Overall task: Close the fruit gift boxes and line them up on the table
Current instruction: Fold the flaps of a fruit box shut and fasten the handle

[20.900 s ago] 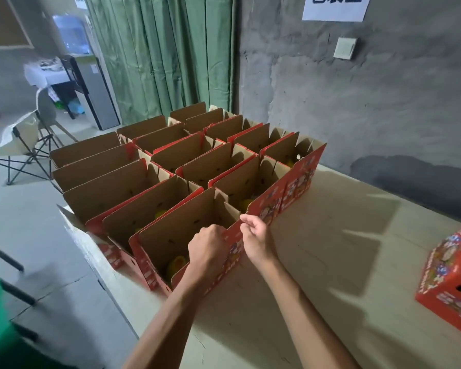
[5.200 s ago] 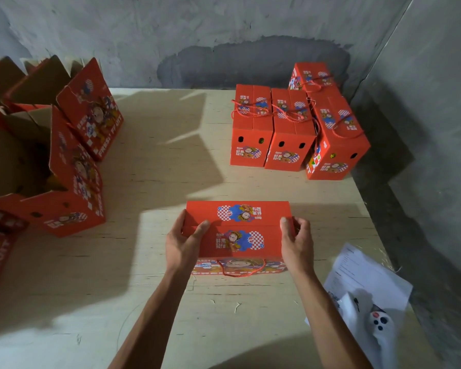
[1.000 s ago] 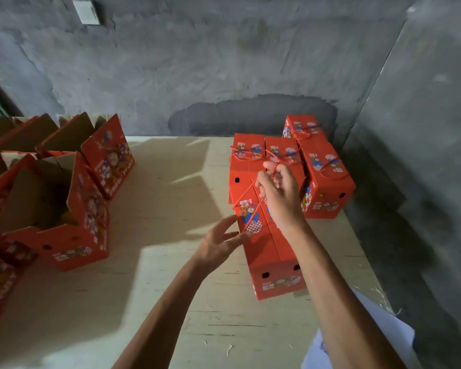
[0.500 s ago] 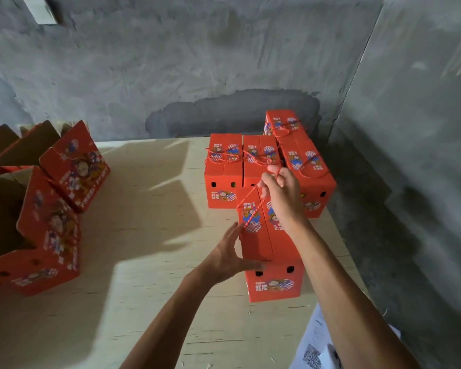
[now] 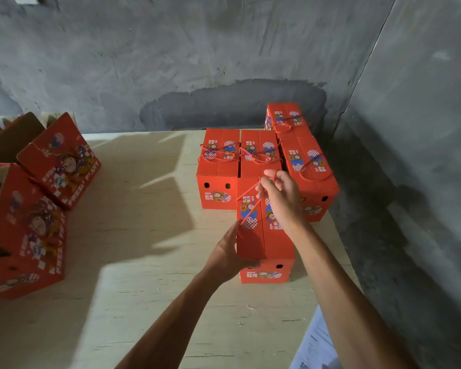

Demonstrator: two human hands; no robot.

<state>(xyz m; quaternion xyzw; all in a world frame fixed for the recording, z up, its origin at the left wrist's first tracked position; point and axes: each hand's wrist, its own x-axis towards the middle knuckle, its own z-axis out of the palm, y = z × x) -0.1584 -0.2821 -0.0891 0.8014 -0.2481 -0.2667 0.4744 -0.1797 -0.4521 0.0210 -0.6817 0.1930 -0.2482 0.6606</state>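
A closed red fruit gift box (image 5: 265,243) stands on the pale wooden table (image 5: 133,235), its far end against the row of closed boxes (image 5: 218,166). My right hand (image 5: 281,198) pinches the box's red rope handle (image 5: 253,193) and holds it taut above the lid. My left hand (image 5: 228,255) lies flat against the box's left side, thumb at its near corner. Behind it several closed red boxes with rope handles sit side by side near the wall corner.
Open red boxes (image 5: 35,206) with raised flaps stand along the left edge. White papers (image 5: 314,347) lie at the table's near right corner. Grey concrete walls (image 5: 410,129) close off the back and right. Bare tabletop stretches between the open and closed boxes.
The box has slid a little farther toward the row of closed boxes. My right hand kept the rope handle pinched, and my left hand stayed against the box's left side.
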